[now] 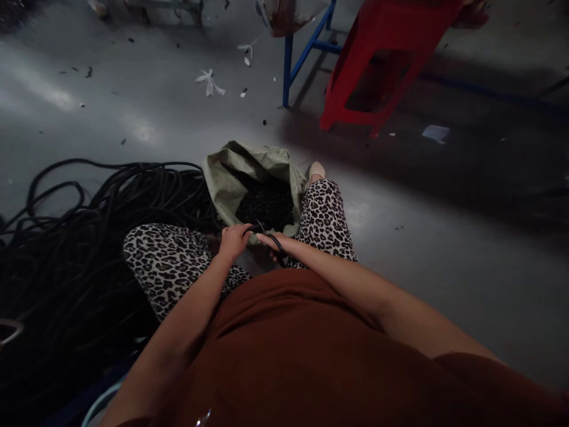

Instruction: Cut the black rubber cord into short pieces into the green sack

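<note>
Between my knees stands an open woven sack point(222, 184) with a mass of small black pieces point(267, 204) inside. Over its near rim, my right hand point(278, 242) is closed around the black handles of a pair of scissors point(278, 243), whose blades point up and left. Close beside it, my left hand point(234, 241) pinches a black rubber cord point(252, 228) whose end lies by the scissor blades. Whether the blades touch the cord I cannot tell. A heap of long black cord point(164, 184) lies on the floor to my left.
A red plastic stool point(395, 35) and a blue metal frame point(288, 71) stand ahead to the right. White scraps point(210, 82) and small black bits litter the grey floor point(169, 118). A light blue rim point(100, 400) shows at lower left.
</note>
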The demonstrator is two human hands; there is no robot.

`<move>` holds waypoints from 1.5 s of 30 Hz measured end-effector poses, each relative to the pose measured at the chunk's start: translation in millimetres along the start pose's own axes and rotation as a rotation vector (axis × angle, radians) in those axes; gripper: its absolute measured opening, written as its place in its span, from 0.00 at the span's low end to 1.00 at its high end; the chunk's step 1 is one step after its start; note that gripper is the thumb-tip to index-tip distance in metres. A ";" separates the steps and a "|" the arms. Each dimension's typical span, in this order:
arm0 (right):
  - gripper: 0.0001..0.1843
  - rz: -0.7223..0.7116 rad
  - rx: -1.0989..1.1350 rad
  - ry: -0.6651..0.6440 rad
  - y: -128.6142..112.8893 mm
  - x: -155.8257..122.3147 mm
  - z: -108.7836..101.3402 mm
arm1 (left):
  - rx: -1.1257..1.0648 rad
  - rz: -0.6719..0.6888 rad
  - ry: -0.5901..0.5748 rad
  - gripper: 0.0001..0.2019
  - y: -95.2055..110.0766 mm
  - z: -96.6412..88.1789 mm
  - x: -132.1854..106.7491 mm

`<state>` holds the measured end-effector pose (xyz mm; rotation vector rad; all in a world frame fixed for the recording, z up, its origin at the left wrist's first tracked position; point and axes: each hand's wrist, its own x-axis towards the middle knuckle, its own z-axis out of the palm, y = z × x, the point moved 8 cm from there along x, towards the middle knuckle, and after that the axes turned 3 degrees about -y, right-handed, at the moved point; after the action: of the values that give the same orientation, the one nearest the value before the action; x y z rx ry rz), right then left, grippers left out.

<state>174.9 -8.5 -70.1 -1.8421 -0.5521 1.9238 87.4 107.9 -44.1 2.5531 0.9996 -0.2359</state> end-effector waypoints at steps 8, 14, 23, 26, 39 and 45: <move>0.36 0.034 -0.008 0.003 1.2 -4.6 0.2 | 0.013 0.054 -0.027 0.15 5.2 4.2 0.1; 0.31 0.041 -0.042 0.088 -5.9 -10.8 -6.3 | -0.005 0.043 -0.037 0.15 5.0 5.6 -0.1; 0.29 -0.012 -0.110 0.146 -6.0 -6.0 -14.3 | -0.032 0.038 -0.013 0.17 1.2 4.7 0.1; 0.30 -0.041 -0.153 0.146 -6.4 -1.9 -16.3 | -0.005 0.050 -0.021 0.16 -2.8 6.5 0.2; 0.21 -0.011 -0.328 0.130 -9.1 -7.6 -15.1 | 0.056 0.045 -0.098 0.15 -10.7 16.9 0.6; 0.24 0.034 -0.278 0.144 -3.1 -3.4 -19.2 | 0.077 0.033 -0.104 0.15 -12.7 17.9 1.2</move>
<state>194.3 -7.9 -66.4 -2.1532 -0.7776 1.7898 79.3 109.8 -64.5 2.5943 0.9260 -0.4010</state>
